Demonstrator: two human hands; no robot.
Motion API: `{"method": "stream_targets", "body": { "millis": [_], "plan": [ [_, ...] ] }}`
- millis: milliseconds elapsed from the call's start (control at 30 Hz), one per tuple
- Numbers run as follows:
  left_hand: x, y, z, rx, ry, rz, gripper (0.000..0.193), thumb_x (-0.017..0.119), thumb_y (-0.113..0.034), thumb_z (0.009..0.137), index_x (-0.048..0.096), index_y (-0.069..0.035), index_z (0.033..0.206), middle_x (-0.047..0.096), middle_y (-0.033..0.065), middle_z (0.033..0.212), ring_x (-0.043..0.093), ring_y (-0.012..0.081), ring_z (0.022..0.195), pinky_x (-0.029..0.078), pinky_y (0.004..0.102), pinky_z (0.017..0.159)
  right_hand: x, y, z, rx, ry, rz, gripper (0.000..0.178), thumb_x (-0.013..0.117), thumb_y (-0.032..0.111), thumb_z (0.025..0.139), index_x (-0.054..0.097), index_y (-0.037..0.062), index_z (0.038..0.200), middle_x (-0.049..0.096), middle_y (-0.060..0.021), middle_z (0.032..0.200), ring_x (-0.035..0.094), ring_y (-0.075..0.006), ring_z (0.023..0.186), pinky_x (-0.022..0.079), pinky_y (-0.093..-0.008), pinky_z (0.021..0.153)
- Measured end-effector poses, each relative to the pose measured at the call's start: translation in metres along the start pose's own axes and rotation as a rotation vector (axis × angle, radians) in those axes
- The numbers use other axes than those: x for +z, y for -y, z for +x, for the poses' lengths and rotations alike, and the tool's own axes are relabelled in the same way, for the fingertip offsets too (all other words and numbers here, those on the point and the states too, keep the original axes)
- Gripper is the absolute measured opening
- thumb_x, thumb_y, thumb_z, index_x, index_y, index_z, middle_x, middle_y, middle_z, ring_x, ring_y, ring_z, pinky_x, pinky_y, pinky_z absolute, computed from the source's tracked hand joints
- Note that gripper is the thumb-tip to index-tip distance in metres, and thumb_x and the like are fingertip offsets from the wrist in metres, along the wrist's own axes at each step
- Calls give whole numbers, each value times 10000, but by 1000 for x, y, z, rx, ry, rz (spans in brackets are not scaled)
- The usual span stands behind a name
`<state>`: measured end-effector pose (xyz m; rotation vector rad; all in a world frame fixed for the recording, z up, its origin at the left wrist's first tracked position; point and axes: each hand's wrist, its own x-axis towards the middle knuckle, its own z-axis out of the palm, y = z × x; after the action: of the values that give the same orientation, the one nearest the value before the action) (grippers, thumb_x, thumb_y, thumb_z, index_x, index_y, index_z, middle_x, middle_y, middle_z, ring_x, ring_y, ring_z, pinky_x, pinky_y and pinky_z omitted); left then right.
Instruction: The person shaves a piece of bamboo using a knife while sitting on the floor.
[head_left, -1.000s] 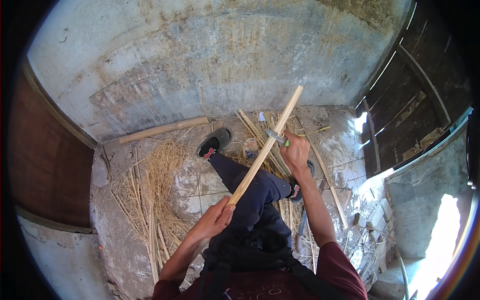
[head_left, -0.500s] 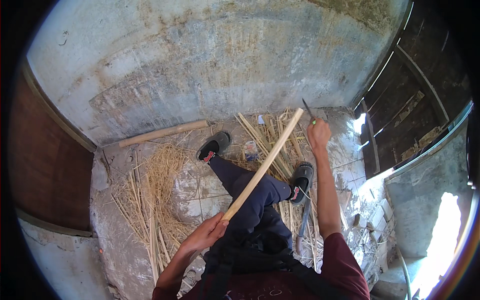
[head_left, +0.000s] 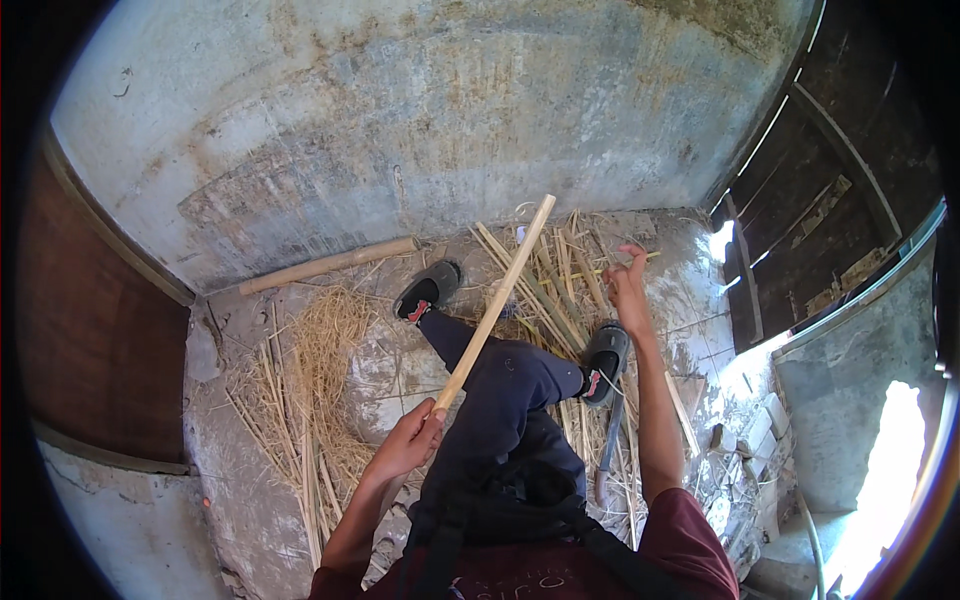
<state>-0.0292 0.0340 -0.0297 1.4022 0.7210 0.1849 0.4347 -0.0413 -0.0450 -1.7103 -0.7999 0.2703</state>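
My left hand [head_left: 412,441] is closed round the lower end of a pale split bamboo strip [head_left: 497,300]. The strip slants up and to the right across my trouser leg, its far end in the air before the wall. My right hand [head_left: 629,290] is right of the strip, fingers apart, with nothing visibly held. A thin yellowish sliver [head_left: 648,256] shows beside its fingertips; whether they touch cannot be made out. The knife seen earlier is not visible. By my right shoe [head_left: 605,362] lies a long-bladed tool [head_left: 611,435] with a curved handle.
Split bamboo pieces [head_left: 560,290] lie in front of my feet. Curly shavings [head_left: 325,350] and long strips [head_left: 303,460] are heaped at the left. A bamboo pole [head_left: 330,265] rests along the stained wall [head_left: 450,120]. Broken bricks [head_left: 757,435] lie at the right.
My right hand has lowered slightly and opened its fingers; the knife no longer shows in it. The bamboo strip's far end has swung left and up, still in my left hand.
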Motion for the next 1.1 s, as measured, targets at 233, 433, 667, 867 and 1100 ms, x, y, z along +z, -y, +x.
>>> {"method": "stream_targets", "body": {
  "millis": [233, 433, 667, 867, 1100],
  "plan": [
    [12, -22, 7, -100, 145, -146, 258, 448, -343, 1188, 467, -142, 1028, 391, -56, 714, 319, 36, 512, 267, 234, 450, 17, 86, -73, -302, 255, -132, 236, 652, 78, 1007, 590, 51, 1233, 703, -150, 1077, 718, -299, 969, 545, -385, 830],
    [19, -38, 14, -78, 188, -167, 255, 432, -338, 1193, 461, -154, 1018, 375, -68, 704, 320, 31, 516, 261, 235, 444, 40, 98, -115, -607, 361, -51, 197, 724, 63, 991, 677, 39, 1180, 663, -120, 901, 688, -350, 791, 560, -426, 744],
    [30, -49, 17, -18, 203, -164, 246, 444, -317, 1191, 451, -152, 1008, 364, -79, 696, 308, 25, 510, 266, 222, 444, 42, 112, -134, -739, 443, -212, 219, 781, 70, 932, 743, 61, 1148, 654, -90, 901, 696, -282, 728, 551, -391, 605],
    [34, -46, 11, 85, 119, -32, 228, 493, -255, 1174, 478, -101, 1006, 445, -48, 681, 399, 24, 524, 319, 230, 457, 32, 119, -126, -699, 356, -185, 160, 774, 16, 918, 735, 37, 1072, 678, -105, 895, 694, -287, 706, 543, -396, 598],
    [31, -45, 1, 116, 85, 84, 229, 534, -222, 1156, 499, -61, 997, 502, -8, 672, 450, 56, 564, 375, 266, 518, 12, 113, -96, -642, 202, -132, 93, 764, -13, 928, 739, 3, 1016, 678, -139, 828, 684, -315, 721, 504, -393, 611]
  ]
}}
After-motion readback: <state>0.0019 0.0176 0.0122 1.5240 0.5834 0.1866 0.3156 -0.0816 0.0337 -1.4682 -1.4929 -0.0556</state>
